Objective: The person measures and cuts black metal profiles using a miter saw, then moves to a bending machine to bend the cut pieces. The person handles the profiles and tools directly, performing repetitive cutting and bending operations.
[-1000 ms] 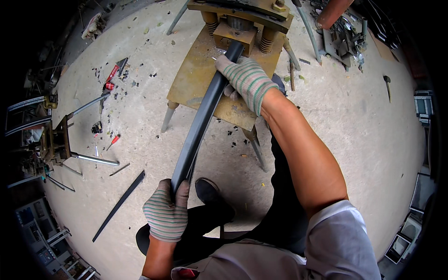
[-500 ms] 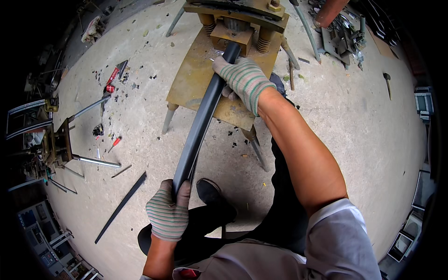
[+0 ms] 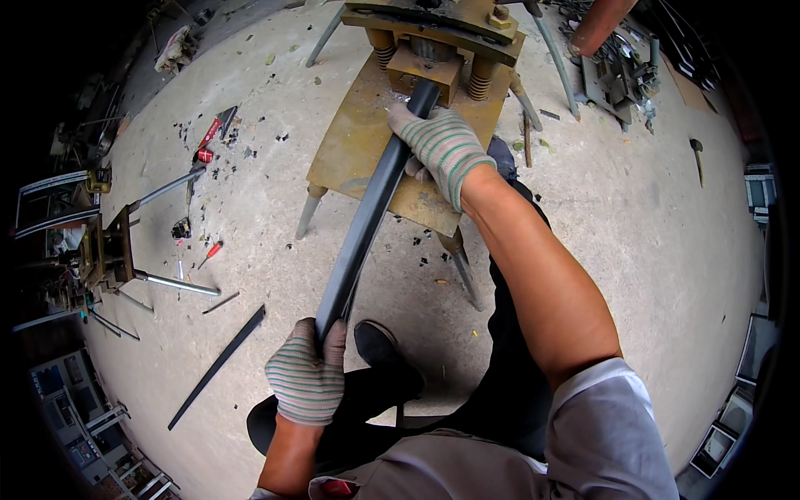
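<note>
Grey floor (image 3: 633, 275): black scraps (image 3: 248, 152) | yellowish metal table (image 3: 354, 154): black bar (image 3: 369, 204) overhanging

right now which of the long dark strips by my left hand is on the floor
The loose strip left of your left hand; that hand and your right hand hold the other strip.

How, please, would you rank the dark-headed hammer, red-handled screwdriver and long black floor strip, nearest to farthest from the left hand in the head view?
1. Floor strip, left of the left hand.
2. Screwdriver, forward and left.
3. Hammer, far right.
</note>
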The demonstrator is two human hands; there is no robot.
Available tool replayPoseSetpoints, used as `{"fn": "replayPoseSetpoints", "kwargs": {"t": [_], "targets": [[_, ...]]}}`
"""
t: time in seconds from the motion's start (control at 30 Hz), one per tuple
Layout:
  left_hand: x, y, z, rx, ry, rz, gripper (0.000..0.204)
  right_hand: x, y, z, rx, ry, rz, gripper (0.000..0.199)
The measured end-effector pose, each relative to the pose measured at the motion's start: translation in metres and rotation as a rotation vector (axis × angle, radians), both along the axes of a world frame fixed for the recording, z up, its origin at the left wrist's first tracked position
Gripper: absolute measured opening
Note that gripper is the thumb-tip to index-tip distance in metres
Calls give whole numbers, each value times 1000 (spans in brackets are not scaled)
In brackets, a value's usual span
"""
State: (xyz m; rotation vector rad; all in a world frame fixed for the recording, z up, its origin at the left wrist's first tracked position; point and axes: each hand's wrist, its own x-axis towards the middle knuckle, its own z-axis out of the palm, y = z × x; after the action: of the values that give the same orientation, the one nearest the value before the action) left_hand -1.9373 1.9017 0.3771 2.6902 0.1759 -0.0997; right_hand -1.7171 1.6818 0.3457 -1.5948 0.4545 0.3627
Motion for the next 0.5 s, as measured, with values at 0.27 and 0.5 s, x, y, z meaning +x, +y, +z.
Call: {"fn": "replayPoseSetpoints", "kwargs": {"t": [0.27,0.5], "targets": [[-1,-2,-1,52,-30,-4,31,2,-2,0,26,6,26,45],[7,12,-5,-86,26,26,32,1,3,1,2,-3,19,45]]}}
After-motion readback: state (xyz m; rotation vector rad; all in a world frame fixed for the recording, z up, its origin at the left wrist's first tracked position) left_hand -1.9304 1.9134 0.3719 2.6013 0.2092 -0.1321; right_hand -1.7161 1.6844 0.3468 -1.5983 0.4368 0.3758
